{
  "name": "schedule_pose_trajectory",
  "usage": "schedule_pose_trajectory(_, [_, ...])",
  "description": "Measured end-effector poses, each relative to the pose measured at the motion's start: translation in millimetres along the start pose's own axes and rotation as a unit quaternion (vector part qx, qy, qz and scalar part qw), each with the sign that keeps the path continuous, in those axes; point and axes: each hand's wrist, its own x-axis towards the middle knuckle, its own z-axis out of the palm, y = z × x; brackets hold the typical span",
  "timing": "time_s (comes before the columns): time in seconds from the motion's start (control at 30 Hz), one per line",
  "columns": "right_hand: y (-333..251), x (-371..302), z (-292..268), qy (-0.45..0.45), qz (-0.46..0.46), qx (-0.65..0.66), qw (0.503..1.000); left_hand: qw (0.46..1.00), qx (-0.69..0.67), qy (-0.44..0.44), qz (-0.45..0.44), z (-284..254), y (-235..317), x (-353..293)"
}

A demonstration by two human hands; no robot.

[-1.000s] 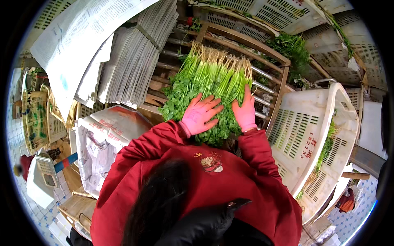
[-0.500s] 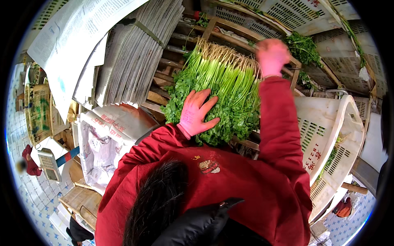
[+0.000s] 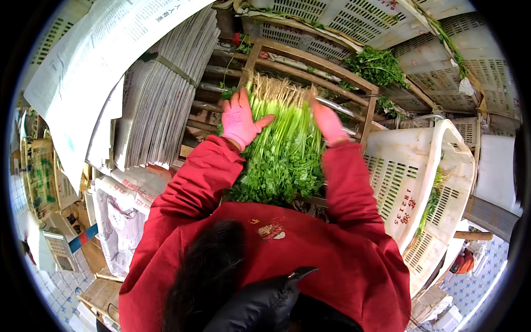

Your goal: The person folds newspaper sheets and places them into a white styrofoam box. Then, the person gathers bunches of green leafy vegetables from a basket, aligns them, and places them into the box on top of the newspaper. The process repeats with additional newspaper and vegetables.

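A thick pile of leafy green herb stalks with pale roots (image 3: 285,133) lies in front of me, roots at the far end and leaves toward my body. My left hand (image 3: 240,120), in a pink glove, lies along the pile's left edge near the roots, fingers stretched out and thumb over the stalks. On the opposite side, my right hand (image 3: 327,117), gloved in pink too, is against the right edge of the stalks. Its fingers point away from me and look straight, though slightly blurred. Between them the stalks stand side by side. A wooden slatted frame (image 3: 365,124) supports the pile.
Left of the pile stands a strapped stack of newspapers (image 3: 160,102), with a large loose sheet (image 3: 94,72) over it. A white perforated crate (image 3: 395,171) stands at the right. Loose green herbs (image 3: 379,67) lie by more crates at the far side. A white lined box (image 3: 121,221) is at the left.
My right hand has come down from beyond the roots to the pile's right edge. My left hand has slid off the leaves to the left edge. The pile looks narrower.
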Motion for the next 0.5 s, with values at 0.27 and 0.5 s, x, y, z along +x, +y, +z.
schedule_pose_trajectory(0.27, [-88, 23, 28, -0.101, -0.101, -0.069, 0.987, 0.937, -0.306, -0.165, -0.042, -27, 2, 22])
schedule_pose_trajectory(0.5, [-94, -51, 6, -0.178, -0.209, 0.221, 0.936, 0.852, -0.507, -0.124, 0.042, -57, 14, -20])
